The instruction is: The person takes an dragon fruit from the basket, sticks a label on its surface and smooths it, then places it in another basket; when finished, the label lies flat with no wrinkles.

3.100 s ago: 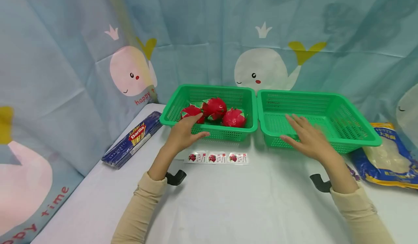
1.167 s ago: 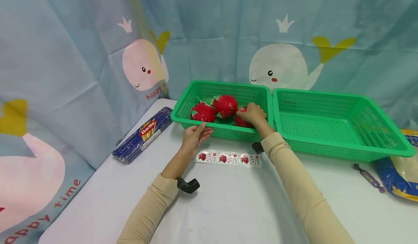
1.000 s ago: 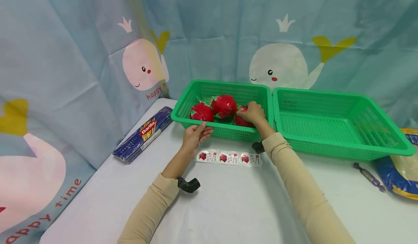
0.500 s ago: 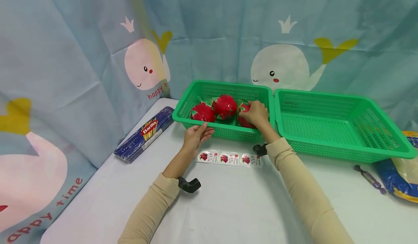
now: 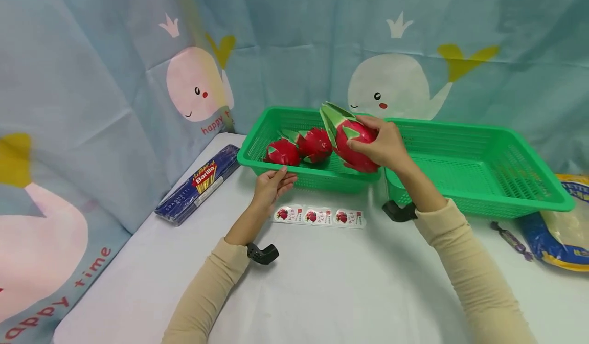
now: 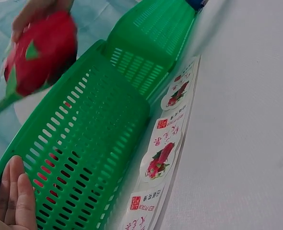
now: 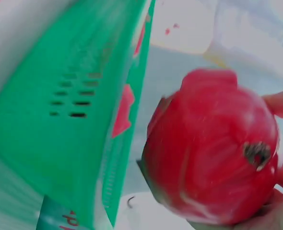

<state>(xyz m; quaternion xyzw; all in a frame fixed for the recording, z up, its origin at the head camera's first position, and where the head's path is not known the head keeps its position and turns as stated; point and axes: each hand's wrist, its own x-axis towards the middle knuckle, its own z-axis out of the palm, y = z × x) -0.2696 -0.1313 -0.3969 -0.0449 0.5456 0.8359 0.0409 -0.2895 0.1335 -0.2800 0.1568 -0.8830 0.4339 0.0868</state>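
Observation:
My right hand (image 5: 390,147) grips a red dragon fruit (image 5: 346,148) with green leaves, thumb on the near side. It is raised over the right end of the left green basket (image 5: 322,181). The right wrist view shows the fruit (image 7: 204,148) close up, fingers around its side. Two more dragon fruits, one on the left (image 5: 282,154) and one beside it (image 5: 316,145), lie inside that basket. With thumb above and fingers below, my left hand (image 5: 268,189) pinches the basket's front rim; in the left wrist view its fingers (image 6: 17,191) lie against the perforated wall.
The right green basket (image 5: 460,167) adjoins the left one. In front lies a strip of dragon fruit stickers (image 5: 318,216). A blue spaghetti pack (image 5: 198,185) is at left. A wrapped candy (image 5: 512,241) and a blue-yellow bag (image 5: 563,231) are at right. A curtain hangs behind.
My right hand went from over the right basket to the rightmost dragon fruit, took hold of it and lifted it up and rightward. My left hand moved onto the left basket's front rim and stays there.

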